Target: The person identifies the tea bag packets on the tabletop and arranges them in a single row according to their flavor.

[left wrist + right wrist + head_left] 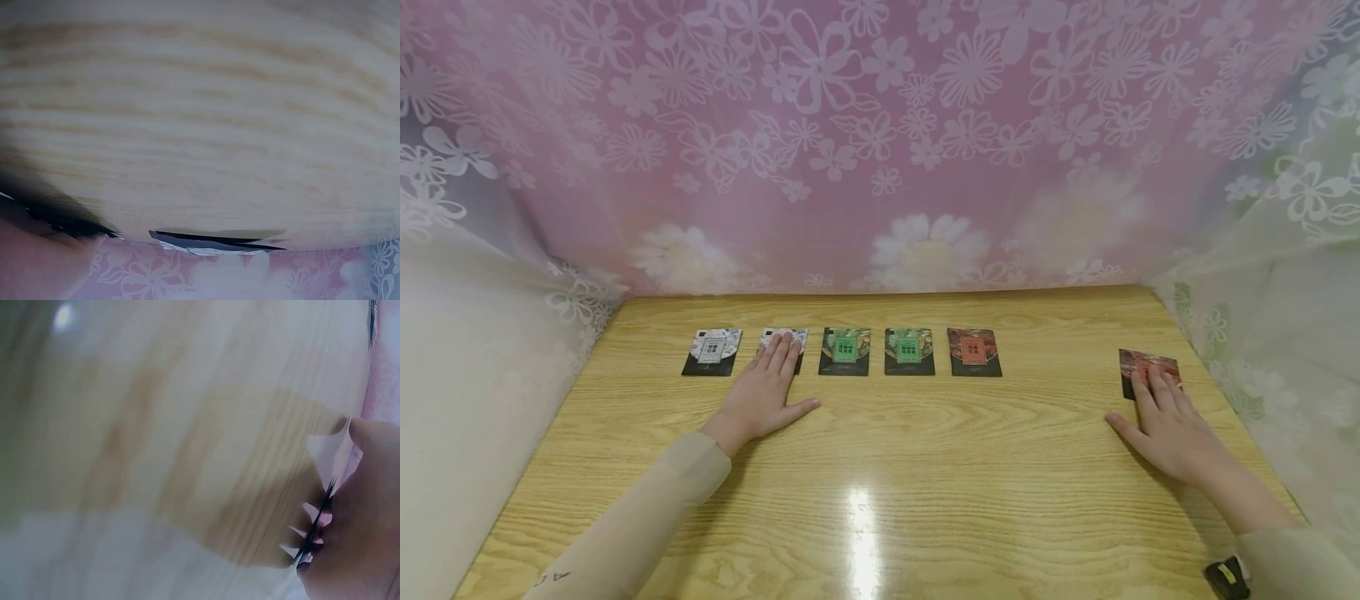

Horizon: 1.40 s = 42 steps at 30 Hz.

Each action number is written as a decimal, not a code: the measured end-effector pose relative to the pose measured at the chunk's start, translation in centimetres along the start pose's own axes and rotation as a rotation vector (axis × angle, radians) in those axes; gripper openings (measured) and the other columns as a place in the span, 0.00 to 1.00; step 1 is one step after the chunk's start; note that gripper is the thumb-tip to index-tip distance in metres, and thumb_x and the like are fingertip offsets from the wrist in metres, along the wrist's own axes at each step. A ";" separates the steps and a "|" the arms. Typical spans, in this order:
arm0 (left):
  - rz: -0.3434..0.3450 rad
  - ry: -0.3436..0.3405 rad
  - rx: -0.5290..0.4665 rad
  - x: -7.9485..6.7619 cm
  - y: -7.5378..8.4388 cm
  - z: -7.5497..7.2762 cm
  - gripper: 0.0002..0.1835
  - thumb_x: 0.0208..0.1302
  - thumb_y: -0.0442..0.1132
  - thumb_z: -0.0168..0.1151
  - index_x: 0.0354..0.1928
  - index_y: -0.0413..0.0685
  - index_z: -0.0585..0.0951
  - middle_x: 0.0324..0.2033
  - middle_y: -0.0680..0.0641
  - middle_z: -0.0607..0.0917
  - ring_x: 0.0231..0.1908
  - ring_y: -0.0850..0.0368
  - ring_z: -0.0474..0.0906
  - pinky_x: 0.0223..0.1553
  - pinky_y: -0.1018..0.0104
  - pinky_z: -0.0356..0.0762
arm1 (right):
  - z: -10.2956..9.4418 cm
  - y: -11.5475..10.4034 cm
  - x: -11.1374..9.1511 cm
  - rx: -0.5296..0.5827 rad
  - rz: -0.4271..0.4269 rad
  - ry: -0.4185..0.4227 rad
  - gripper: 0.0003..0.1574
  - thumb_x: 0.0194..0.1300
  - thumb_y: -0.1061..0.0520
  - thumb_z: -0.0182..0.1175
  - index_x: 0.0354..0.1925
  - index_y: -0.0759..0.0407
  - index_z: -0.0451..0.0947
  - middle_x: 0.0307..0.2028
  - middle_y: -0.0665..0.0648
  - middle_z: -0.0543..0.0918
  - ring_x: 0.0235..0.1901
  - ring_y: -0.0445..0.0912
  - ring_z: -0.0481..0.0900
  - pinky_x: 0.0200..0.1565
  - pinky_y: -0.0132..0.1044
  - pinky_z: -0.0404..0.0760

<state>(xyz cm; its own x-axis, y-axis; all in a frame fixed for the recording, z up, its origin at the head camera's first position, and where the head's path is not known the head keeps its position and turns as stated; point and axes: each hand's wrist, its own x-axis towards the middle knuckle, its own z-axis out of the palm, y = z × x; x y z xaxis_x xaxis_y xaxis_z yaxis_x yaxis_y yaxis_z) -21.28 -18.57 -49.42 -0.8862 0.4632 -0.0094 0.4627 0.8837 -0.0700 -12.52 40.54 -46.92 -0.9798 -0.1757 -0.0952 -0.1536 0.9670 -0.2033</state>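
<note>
My left hand [762,389] lies with straight fingers over a flat white-and-black packet [770,335], its thumb spread to the right on the wood. On the right, my right hand [1172,429] rests its extended fingers on a red-and-black packet [1138,364], with the thumb apart from it. These fingers hide part of each packet. In the right wrist view, a thin dark packet edge [317,526] shows beside the right hand [365,519]. The left wrist view catches part of the left hand [37,262] and another packet [219,242] edge-on.
Left of the left hand sits another white-and-black packet [711,352]. To its right, two green packets [844,351] and a red packet [974,352] continue the row. The wooden table [925,467] ends at a pink flowered curtain [880,150]. A black object [1227,577] is by the right sleeve.
</note>
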 end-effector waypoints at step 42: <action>-0.001 -0.003 -0.001 0.0 0.0 -0.1 0.56 0.57 0.80 0.26 0.74 0.43 0.41 0.74 0.41 0.41 0.73 0.46 0.36 0.72 0.49 0.44 | 1.4 -7.8 6.6 -0.064 -0.172 0.002 0.54 0.69 0.31 0.42 0.73 0.68 0.42 0.72 0.72 0.39 0.71 0.66 0.38 0.67 0.63 0.46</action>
<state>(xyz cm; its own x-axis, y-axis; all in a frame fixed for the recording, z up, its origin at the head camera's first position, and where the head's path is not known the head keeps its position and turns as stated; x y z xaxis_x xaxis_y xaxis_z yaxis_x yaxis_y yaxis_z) -21.29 -18.60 -49.34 -0.8868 0.4620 -0.0119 0.4617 0.8844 -0.0688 -17.63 31.53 -47.30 -0.9385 -0.3396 -0.0625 -0.3271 0.9323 -0.1545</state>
